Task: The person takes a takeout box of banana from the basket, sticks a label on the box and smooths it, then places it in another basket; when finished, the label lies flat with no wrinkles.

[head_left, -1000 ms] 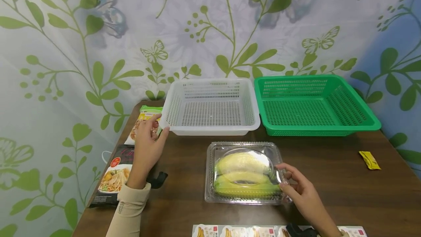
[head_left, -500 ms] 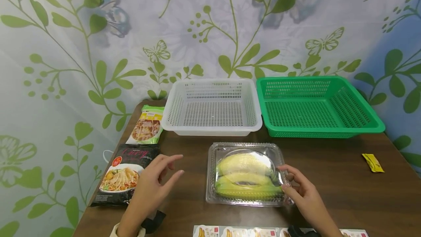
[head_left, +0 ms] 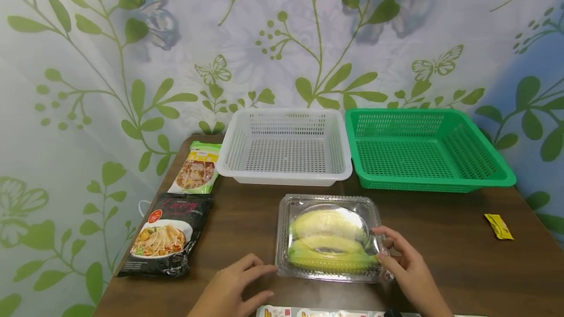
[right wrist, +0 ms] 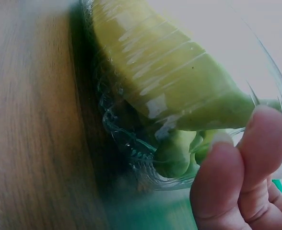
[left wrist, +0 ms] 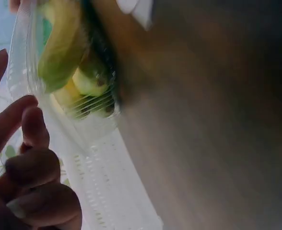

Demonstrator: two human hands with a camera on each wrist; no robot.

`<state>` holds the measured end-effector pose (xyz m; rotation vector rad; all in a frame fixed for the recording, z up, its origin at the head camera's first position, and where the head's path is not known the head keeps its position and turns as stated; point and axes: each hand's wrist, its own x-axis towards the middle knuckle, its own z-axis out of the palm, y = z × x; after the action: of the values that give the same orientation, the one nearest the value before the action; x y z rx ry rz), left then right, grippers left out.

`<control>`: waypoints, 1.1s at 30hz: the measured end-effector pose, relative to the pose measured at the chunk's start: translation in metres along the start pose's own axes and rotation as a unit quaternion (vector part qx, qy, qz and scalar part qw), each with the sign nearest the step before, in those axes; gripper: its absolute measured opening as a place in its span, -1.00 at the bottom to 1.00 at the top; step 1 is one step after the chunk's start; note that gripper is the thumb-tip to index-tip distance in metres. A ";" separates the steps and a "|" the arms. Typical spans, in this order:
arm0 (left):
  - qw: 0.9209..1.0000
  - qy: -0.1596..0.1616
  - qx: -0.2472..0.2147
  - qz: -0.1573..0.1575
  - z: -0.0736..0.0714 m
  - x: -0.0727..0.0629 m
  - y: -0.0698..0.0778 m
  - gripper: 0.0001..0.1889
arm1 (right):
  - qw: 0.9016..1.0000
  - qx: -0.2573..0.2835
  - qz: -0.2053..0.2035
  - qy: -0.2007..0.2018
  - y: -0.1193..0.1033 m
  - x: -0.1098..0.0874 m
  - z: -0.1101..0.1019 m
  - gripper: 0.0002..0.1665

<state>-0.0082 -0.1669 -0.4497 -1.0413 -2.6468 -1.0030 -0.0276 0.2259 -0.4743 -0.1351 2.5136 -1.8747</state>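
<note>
A clear plastic clamshell box (head_left: pixel 328 200) with yellow-green bananas (head_left: pixel 328 246) inside lies on the brown table in the head view. At its right edge my right hand (head_left: pixel 410 270) pinches the rim between thumb and fingers. The right wrist view shows that thumb and fingertip against the clear plastic, close to the banana stems (right wrist: pixel 174 153). My left hand (head_left: pixel 238 285) is at the box's front left corner, index fingertip at the rim and thumb held apart below. In the left wrist view its fingers (left wrist: pixel 33 167) are beside the box wall; firm contact is hard to tell.
A white basket (head_left: pixel 284 177) and a green basket (head_left: pixel 436 182) stand side by side at the back. Two food packets, one green-yellow (head_left: pixel 196 170) and one black (head_left: pixel 169 234), lie on the left. A small yellow sachet (head_left: pixel 499 226) is at right; printed labels (head_left: pixel 308 312) line the front.
My left hand has moved from the white basket's left corner, over the black packet, to the box's front left corner. The right hand has kept its pinch on the box's right edge.
</note>
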 end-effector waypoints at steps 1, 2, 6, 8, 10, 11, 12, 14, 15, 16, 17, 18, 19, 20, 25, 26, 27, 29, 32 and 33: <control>1.000 -0.005 0.004 0.008 0.000 -0.004 0.000 -0.53 | 1.000 0.000 0.000 0.000 0.000 0.000 0.000 -0.49; 1.000 -0.007 0.010 0.014 0.000 -0.007 0.000 -0.52 | 1.000 0.001 -0.002 0.000 0.000 0.000 0.001 -0.49; 0.999 0.017 0.043 0.024 -0.003 -0.016 0.002 -0.47 | 1.000 0.006 -0.009 -0.002 -0.001 0.000 0.000 -0.49; 0.998 0.031 0.054 0.014 -0.003 -0.018 0.003 -0.48 | 1.000 0.007 -0.009 -0.001 -0.001 0.000 0.000 -0.49; 0.998 0.034 0.054 -0.005 -0.001 -0.021 0.004 -0.53 | 1.000 0.004 -0.006 0.000 -0.002 0.000 0.000 -0.49; 0.998 0.031 0.056 -0.014 0.001 -0.023 0.004 -0.56 | 1.000 0.002 -0.005 -0.001 -0.002 0.000 0.000 -0.49; 0.998 0.025 0.058 -0.019 0.002 -0.025 0.004 -0.59 | 1.000 0.002 -0.003 -0.001 -0.002 0.000 0.000 -0.50; 0.998 0.009 0.057 -0.022 0.005 -0.029 0.004 -0.67 | 1.000 0.002 -0.001 -0.002 -0.002 0.000 0.001 -0.50; 0.998 -0.003 0.057 -0.019 0.006 -0.031 0.003 -0.70 | 1.000 0.002 -0.001 -0.003 -0.002 0.000 0.001 -0.50; 0.998 -0.015 0.055 -0.015 0.008 -0.033 0.002 -0.71 | 1.000 0.002 -0.001 -0.002 -0.002 0.000 0.001 -0.50; 0.998 -0.024 0.052 -0.006 0.009 -0.034 0.001 -0.71 | 1.000 0.003 -0.002 -0.002 -0.002 0.000 0.000 -0.50; 0.998 -0.034 0.046 -0.001 0.010 -0.035 0.001 -0.70 | 1.000 0.004 -0.003 -0.002 -0.002 0.000 0.000 -0.50; 0.998 -0.043 0.038 0.002 0.012 -0.035 0.000 -0.70 | 1.000 0.004 -0.005 -0.002 -0.002 0.000 0.000 -0.50; 0.998 -0.053 0.031 0.005 0.014 -0.035 0.000 -0.68 | 1.000 0.003 -0.006 -0.002 -0.002 0.000 0.000 -0.50; 0.996 -0.084 0.024 0.013 0.026 -0.034 0.003 -0.67 | 1.000 0.002 -0.009 -0.003 -0.002 0.001 0.000 -0.50; 0.996 -0.086 0.029 0.015 0.028 -0.033 0.004 -0.66 | 1.000 0.002 -0.008 -0.004 -0.001 0.001 0.000 -0.50; 0.996 -0.085 0.036 0.019 0.029 -0.033 0.004 -0.66 | 1.000 0.002 -0.007 -0.004 -0.001 0.001 0.000 -0.50; 0.995 -0.083 0.047 0.027 0.032 -0.032 0.004 -0.66 | 1.000 0.001 -0.005 -0.004 -0.001 0.001 0.000 -0.49; 0.994 -0.091 0.049 0.030 0.034 -0.031 0.003 -0.68 | 1.000 0.000 -0.006 -0.004 -0.001 0.000 -0.001 -0.49; 0.994 -0.091 0.051 0.030 0.035 -0.031 0.003 -0.68 | 1.000 0.001 -0.007 -0.005 0.000 0.000 -0.001 -0.49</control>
<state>0.0213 -0.1609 -0.4855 -1.2370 -2.7555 -0.7869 -0.0275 0.2268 -0.4737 -0.1623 2.5121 -1.8767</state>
